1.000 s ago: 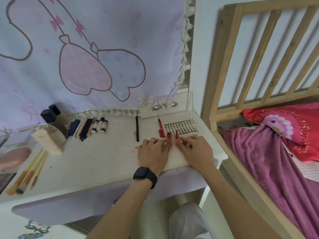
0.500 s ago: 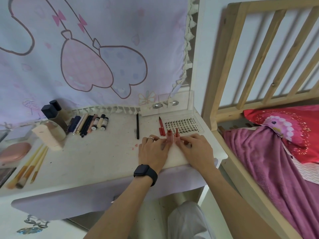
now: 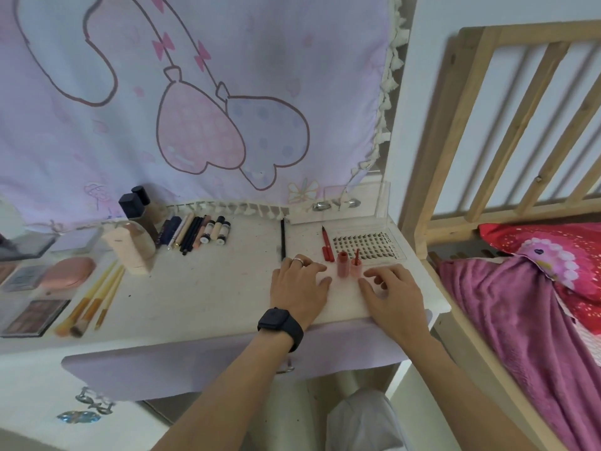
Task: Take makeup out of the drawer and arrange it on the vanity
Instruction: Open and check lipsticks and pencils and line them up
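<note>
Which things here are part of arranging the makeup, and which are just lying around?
Part of the job: pink lip tubes, red liner pen, lash tray, black pencil, makeup brushes, eyeshadow palette, vanity.

Just lying about: purple blanket, red pillow, wooden bed rail, cartoon wall cloth.

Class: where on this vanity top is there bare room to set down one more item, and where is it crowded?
Free: the middle of the vanity top, between the brushes and the left hand, in front of the row of pencils and tubes. Crowded: the left edge with palettes, and the right corner around the lash tray and lip tubes.
</note>
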